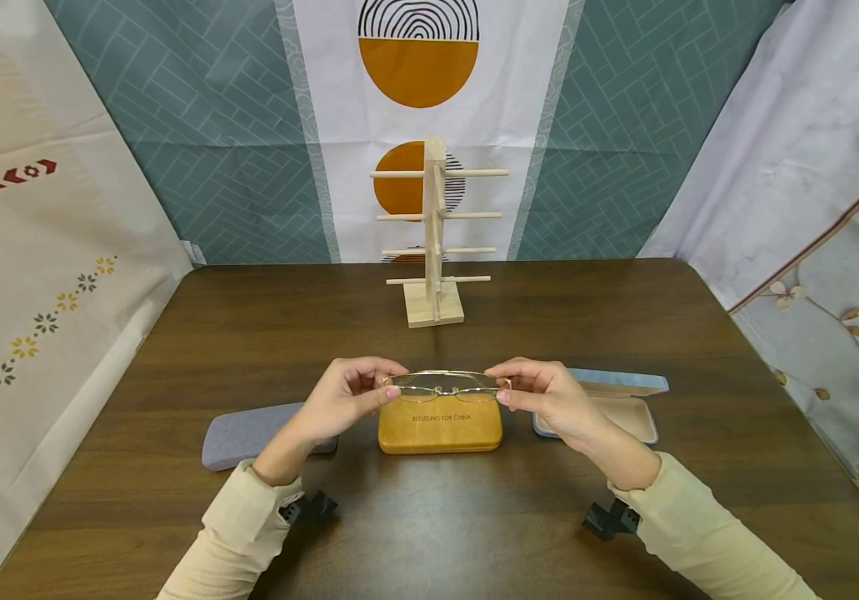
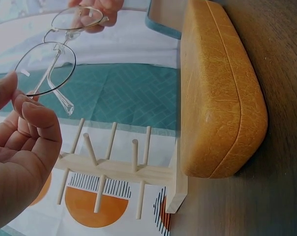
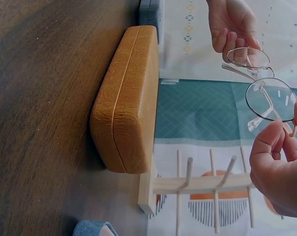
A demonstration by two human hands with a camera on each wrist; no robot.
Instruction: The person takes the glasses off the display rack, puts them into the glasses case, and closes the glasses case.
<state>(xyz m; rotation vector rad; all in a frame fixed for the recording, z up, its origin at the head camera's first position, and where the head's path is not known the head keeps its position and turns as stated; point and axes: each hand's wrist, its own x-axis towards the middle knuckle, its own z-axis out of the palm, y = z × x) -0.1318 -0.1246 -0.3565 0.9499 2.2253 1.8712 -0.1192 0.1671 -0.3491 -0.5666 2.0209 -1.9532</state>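
A pair of thin gold-rimmed eyeglasses point(image 1: 438, 391) is held in the air above a mustard-yellow glasses case point(image 1: 440, 437). My left hand point(image 1: 344, 398) pinches one end of the frame between thumb and fingers. At the other end, the right hand point(image 1: 551, 397) pinches it the same way. Both wrist views show the clear-tipped temples behind the lenses, seemingly folded inward. The yellow case lies closed on the table, with printed lettering on its lid, and the glasses are apart from it.
A grey-blue glasses case point(image 1: 249, 435) lies closed at the left, partly behind the left hand. On the right, a light-blue case point(image 1: 627, 382) stands open. Farther back rises a wooden display rack point(image 1: 435, 225) with several pegs. Patterned cloths hang around the brown table point(image 1: 309, 317).
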